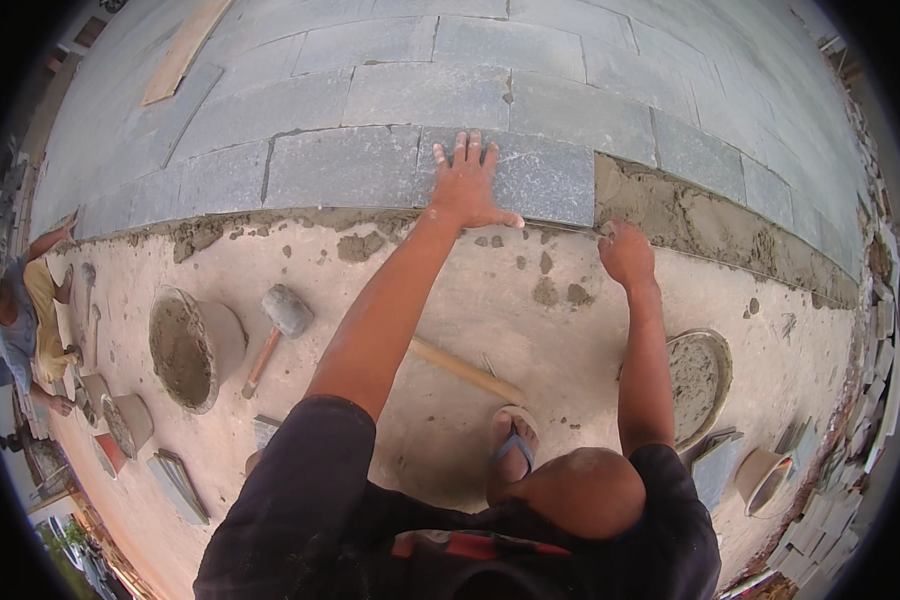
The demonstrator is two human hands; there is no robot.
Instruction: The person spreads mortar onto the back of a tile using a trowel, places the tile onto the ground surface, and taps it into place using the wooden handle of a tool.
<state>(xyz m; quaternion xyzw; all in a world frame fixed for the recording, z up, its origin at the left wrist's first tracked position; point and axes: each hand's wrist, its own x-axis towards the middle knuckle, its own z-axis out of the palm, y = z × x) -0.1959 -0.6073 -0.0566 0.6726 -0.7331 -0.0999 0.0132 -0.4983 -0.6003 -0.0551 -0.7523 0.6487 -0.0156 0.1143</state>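
My left hand [467, 180] lies with fingers spread on a speckled grey stone slab [545, 170] set along the near edge of the paved rows. My right hand [622, 248] is curled at that slab's right corner, beside a strip of wet grey mortar [730, 230]; I cannot make out what, if anything, its fingers hold. A thin line runs along the near edge. Below lie a rubber mallet [288, 312] with a wooden handle and a long wooden rod [460, 368]. A mortar bucket [198, 350] stands at left and a round pan of mortar [696, 390] at right, partly behind my arm.
A co-worker [20, 310] crouches at the far left near more buckets [128, 420]. Loose slabs [178, 485] lie low left and right. A plank [185, 50] rests on the paving. Another bucket [765, 480] is at right, and stacked stone pieces [805, 535] line the right edge.
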